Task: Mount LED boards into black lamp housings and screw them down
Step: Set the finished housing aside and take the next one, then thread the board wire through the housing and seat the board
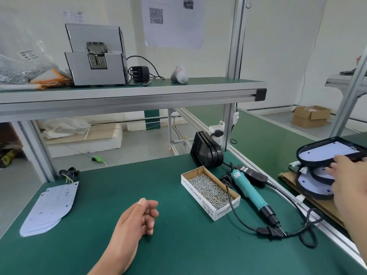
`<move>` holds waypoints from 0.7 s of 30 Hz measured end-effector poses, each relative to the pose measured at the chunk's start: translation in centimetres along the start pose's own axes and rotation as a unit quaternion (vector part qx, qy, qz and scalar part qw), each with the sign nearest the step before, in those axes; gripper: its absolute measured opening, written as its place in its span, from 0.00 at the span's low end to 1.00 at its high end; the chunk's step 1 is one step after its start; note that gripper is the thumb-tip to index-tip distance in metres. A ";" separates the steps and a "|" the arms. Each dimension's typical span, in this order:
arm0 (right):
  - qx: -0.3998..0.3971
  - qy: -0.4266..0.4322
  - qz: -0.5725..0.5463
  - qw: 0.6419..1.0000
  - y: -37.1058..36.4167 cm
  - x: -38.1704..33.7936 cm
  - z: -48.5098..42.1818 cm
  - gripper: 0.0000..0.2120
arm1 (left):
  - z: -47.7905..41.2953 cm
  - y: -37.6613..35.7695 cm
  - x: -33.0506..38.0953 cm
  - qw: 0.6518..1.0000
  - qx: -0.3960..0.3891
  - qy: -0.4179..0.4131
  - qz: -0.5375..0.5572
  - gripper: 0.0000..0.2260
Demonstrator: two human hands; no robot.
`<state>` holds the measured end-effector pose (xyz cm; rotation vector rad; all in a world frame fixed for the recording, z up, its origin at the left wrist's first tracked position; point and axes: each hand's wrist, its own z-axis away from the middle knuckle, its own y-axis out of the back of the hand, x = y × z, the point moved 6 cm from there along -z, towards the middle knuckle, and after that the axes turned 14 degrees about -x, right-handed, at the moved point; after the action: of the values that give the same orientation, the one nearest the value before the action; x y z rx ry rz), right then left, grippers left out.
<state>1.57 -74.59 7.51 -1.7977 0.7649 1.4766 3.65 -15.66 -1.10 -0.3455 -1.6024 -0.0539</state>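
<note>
black lamp housing (300, 154), white led board (333, 149) inside, tilts atop the far-right stack (311, 185), its near rim gripped by fingers of the right hand (349, 175). left hand (139, 217) rests empty, loosely curled, on the green surface (178, 245). next, probably: bring it centre, near screws (210, 190) and screwdriver (250, 190).

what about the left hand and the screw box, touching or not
Apart. The head view shows a wide stretch of bare green mat between the left hand and the screw box.
</note>
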 end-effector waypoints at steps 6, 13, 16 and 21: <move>-0.002 0.080 0.115 0.990 -2.7 0.0 1.3 0.19 | 0.2 -0.3 0.4 1.000 -0.012 -0.008 0.005 0.20; -0.177 0.185 0.210 0.944 -11.6 0.4 7.1 0.15 | 0.3 -0.4 0.5 1.000 -0.014 -0.004 0.003 0.20; -0.269 0.213 0.254 0.904 -16.0 0.7 9.6 0.11 | 0.3 -0.2 0.3 1.000 -0.014 0.000 -0.001 0.19; -0.393 0.270 0.377 0.794 -23.2 1.0 12.3 0.09 | 0.2 -0.1 0.1 1.000 -0.011 0.007 0.002 0.19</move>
<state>12.92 -50.85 8.12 -2.8348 1.4184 1.9870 3.44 -15.68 -1.01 -0.3655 -1.5875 -0.0702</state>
